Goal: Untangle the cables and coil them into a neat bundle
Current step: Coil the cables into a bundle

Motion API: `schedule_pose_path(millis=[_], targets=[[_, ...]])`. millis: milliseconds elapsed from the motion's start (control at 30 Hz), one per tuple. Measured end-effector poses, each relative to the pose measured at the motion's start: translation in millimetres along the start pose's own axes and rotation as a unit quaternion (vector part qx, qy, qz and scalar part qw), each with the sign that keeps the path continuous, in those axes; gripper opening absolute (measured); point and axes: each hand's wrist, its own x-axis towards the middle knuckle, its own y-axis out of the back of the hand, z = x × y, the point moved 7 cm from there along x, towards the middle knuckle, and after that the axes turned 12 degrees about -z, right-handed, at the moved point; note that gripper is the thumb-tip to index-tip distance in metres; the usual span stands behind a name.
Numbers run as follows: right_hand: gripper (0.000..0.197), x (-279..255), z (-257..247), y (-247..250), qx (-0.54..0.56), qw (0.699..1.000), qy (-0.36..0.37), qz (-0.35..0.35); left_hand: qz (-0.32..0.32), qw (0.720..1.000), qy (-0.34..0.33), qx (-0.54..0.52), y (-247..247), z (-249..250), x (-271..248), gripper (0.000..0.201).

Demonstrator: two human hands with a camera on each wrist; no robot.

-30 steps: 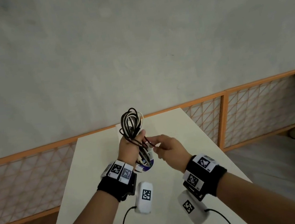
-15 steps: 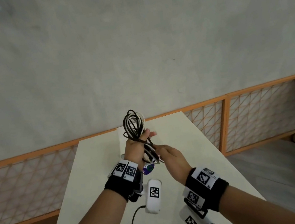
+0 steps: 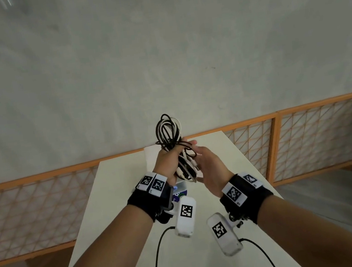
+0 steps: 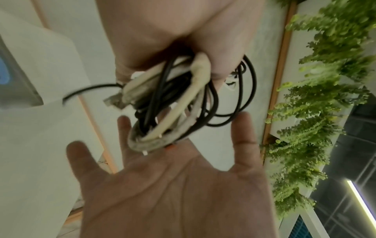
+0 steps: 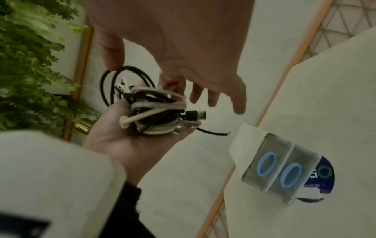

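Note:
A bundle of black and white cables (image 3: 168, 134) is held up over the white table (image 3: 118, 182). My left hand (image 3: 165, 164) grips the bundle around its middle, with loops sticking out above the fist. In the right wrist view the cables (image 5: 154, 111) lie coiled in the left palm (image 5: 126, 145), and a black USB plug (image 5: 196, 115) pokes out. My right hand (image 3: 209, 165) is close beside the bundle with straight, spread fingers, palm towards it. The left wrist view shows that open palm (image 4: 173, 193) just under the cables (image 4: 162, 103). I cannot tell if it touches them.
Two clear blocks with blue rings (image 5: 280, 167) stand on a round blue sticker on the table, below my hands. An orange-framed lattice partition (image 3: 284, 140) runs behind the table. Green plants (image 4: 325, 80) hang along the wall. Black cords trail from my wrist cameras.
My right hand pinched a black strand at the bundle and has now let go, spreading its fingers beside it. The left hand keeps its grip and has risen slightly.

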Motion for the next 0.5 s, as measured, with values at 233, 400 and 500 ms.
schedule_pose_path(millis=[233,400,500], targets=[[0.076,3,12,-13,0.095,0.993,-0.026,-0.065,0.029,0.994,-0.029,0.098,1,-2,-3,0.024],[0.045,4,17,-16,0.079,0.988,-0.073,-0.111,-0.027,0.982,-0.043,0.184,-13,-2,-8,0.035],[0.035,5,19,-6,0.035,0.989,-0.1,-0.107,-0.062,0.977,-0.028,0.202,-15,-4,-8,0.039]])
